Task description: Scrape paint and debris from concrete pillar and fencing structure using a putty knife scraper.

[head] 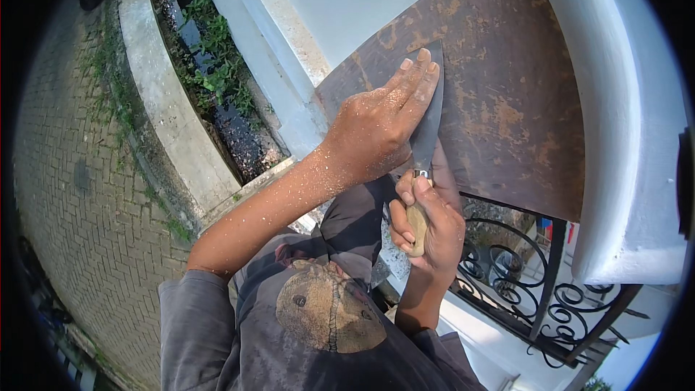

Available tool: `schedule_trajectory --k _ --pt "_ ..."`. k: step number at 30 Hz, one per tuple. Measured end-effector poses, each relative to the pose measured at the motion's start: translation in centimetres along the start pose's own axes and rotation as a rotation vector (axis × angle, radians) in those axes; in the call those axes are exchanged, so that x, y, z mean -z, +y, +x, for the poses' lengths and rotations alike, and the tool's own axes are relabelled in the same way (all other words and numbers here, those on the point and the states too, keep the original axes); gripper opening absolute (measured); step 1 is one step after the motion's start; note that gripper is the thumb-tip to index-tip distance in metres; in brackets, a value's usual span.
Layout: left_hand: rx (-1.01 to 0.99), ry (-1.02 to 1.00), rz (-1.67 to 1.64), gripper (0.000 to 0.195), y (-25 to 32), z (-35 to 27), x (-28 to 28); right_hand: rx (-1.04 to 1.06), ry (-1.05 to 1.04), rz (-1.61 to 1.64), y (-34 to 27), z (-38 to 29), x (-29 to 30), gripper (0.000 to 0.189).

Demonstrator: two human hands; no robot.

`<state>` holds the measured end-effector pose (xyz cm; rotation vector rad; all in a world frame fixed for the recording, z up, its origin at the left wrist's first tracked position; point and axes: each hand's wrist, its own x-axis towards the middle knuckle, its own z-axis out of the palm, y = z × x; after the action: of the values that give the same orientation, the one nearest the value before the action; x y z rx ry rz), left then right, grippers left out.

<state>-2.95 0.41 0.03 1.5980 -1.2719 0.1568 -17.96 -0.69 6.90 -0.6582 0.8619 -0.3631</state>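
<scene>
My right hand (434, 222) is closed around the light wooden handle (417, 228) of a metal scraper. Its flat grey blade (433, 125) points up and away, lying against a brown, patchily worn panel (505, 81). My left hand (380, 119) rests on the blade with its fingers extended and pressed near the far end, gripping nothing. Pale specks of debris cover my left hand and forearm. The blade's left part is hidden under my left hand.
A rounded white wall edge (613, 92) borders the panel on the right. Below it is a black wrought-iron railing (543, 282) with scrolls. A drain with plants (217, 60) and water runs at the upper left, beside a concrete kerb (157, 81) and brick paving (92, 217).
</scene>
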Motion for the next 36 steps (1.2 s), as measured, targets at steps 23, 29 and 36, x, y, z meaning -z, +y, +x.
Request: schedule_trajectory --k 23,29,36 --pt "-0.02 -0.083 0.066 0.067 0.1 0.9 1.1 0.187 -0.114 -0.228 0.4 1.4 -1.8 0.052" --pt "-0.046 -0.082 0.151 0.071 -1.7 1.2 1.2 0.252 -0.26 -0.218 0.7 3.0 -2.5 0.06" --pt "-0.061 -0.159 0.159 0.071 -1.6 1.4 1.7 0.185 -0.171 -0.197 0.5 3.0 -2.9 0.059"
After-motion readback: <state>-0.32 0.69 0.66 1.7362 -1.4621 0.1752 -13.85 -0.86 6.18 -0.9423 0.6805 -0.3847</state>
